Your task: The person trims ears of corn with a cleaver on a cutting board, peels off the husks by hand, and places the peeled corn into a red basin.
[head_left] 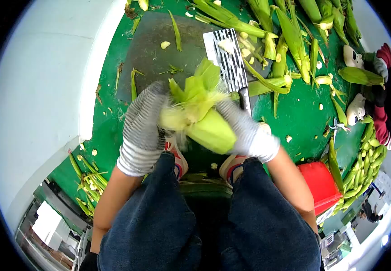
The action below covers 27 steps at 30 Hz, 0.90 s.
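Corn ear (211, 131) tilting just left of cleaver (232, 67). Left hand (142, 122) gripping loosened husk (196, 90), fingers blurring; right hand (246, 128) wrapping fingers round ear's cleaver-side end. Firm right hold, short pulls near husk base, keeping ear steady.

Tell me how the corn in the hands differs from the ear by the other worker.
The held corn is paler green; the ear beside the other worker is darker. The held corn's husk is open, with silky strands spreading; the ear's husk looks closed. Both have green husks.
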{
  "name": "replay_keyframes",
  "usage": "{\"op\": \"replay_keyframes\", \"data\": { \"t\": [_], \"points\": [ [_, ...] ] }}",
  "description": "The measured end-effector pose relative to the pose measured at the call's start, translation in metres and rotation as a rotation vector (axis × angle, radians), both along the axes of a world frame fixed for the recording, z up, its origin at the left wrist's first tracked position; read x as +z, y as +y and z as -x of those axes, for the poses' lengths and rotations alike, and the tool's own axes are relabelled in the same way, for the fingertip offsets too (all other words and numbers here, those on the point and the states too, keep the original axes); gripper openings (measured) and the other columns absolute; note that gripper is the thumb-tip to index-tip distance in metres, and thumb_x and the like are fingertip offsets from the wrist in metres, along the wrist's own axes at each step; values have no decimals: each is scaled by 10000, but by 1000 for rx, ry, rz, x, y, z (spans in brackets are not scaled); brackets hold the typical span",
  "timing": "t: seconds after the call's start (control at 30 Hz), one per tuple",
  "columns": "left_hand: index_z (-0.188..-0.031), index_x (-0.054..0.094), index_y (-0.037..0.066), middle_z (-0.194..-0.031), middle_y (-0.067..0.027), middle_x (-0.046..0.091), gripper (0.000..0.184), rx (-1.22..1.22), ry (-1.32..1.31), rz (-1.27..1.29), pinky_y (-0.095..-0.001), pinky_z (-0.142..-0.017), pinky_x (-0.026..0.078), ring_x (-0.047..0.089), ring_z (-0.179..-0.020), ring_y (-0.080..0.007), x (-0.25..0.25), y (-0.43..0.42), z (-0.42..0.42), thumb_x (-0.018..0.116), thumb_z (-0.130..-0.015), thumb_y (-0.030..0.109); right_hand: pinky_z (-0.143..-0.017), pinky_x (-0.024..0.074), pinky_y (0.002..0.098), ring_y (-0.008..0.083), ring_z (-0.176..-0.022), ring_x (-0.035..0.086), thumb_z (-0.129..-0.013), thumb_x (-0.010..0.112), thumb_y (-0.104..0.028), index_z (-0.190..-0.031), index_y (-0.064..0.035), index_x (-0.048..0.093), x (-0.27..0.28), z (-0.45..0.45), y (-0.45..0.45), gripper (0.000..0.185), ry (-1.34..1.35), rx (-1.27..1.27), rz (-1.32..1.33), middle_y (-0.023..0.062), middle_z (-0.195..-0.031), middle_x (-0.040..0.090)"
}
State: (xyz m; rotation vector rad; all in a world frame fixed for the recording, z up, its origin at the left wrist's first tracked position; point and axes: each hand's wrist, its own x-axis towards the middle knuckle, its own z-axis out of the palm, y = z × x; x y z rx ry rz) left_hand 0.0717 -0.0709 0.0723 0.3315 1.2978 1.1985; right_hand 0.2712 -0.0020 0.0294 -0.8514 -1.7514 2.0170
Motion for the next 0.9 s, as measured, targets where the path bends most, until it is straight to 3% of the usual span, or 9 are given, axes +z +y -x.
{"op": "replay_keyframes", "data": {
  "t": [0.1,0.27,0.33,0.47,0.57,0.67,0.7,0.83,0.9],
  "points": [
    [-1203,512,6,-1133,-126,577,369,-432,402,-142,-334,-899,468,566,-1038,-214,37,6,-2,598,-876,152,-990,415,368,252,-1118,530,-777,710,-169,-1280,-83,457,-32,18,-19,570,107,-7,-92,117,-1213,545],
    [-1443,235,41,-1423,-172,365,939,-360,681,-581,-422,-1056,330,395,-1290,-309,41,41,36,780,-706,239,-869,491,342,211,-924,626,-899,557,-365,-1077,-40,619,-16,53,44,375,108,-122,53,114,-1006,659],
    [-1413,311,64,-1371,-144,439,920,-565,1076,-384,-396,-1045,376,416,-1284,-260,25,56,33,825,-663,203,-831,497,380,262,-979,609,-957,434,-327,-1161,-11,528,-4,63,66,388,-86,111,-280,157,-1092,622],
    [-1330,420,13,-1182,-127,571,657,-473,585,-147,-305,-922,458,561,-1071,-209,-45,86,51,732,-767,145,-747,477,344,252,-809,601,-948,363,-516,-1070,46,554,-23,91,74,606,0,-325,474,194,-886,623],
    [-1248,492,33,-1019,-119,625,485,-81,509,-36,-323,-739,539,628,-863,-211,-83,74,77,677,-815,150,-664,462,311,220,-677,570,-859,579,-405,-951,36,608,-7,34,72,451,-377,-276,-150,125,-694,608],
    [-1138,541,70,-938,-101,632,347,323,451,275,-365,-632,557,635,-770,-233,-122,47,101,633,-818,166,-814,488,427,362,-952,600,-767,651,-372,-1091,-6,555,-50,-39,54,498,-926,-274,-642,242,-1044,583],
    [-1173,516,74,-998,-136,613,392,393,358,301,-388,-621,564,628,-822,-267,-126,37,101,640,-824,201,-845,489,440,395,-966,590,-758,663,-387,-1168,10,485,-66,-50,45,598,-1307,-65,-492,275,-1076,553],
    [-1268,445,46,-1220,-209,491,525,437,177,483,-441,-721,551,545,-1061,-332,-135,17,107,635,-846,292,-777,509,444,396,-893,613,-703,722,-281,-1039,11,465,-99,-57,11,514,-1253,-119,-414,275,-1047,557],
    [-1306,411,50,-1292,-198,440,627,200,1030,462,-501,-851,477,491,-1134,-351,-137,-5,117,671,-811,334,-724,509,434,362,-813,631,-701,700,-225,-1032,19,486,-98,-61,13,464,-1160,-158,-320,235,-934,610]
  ]
}}
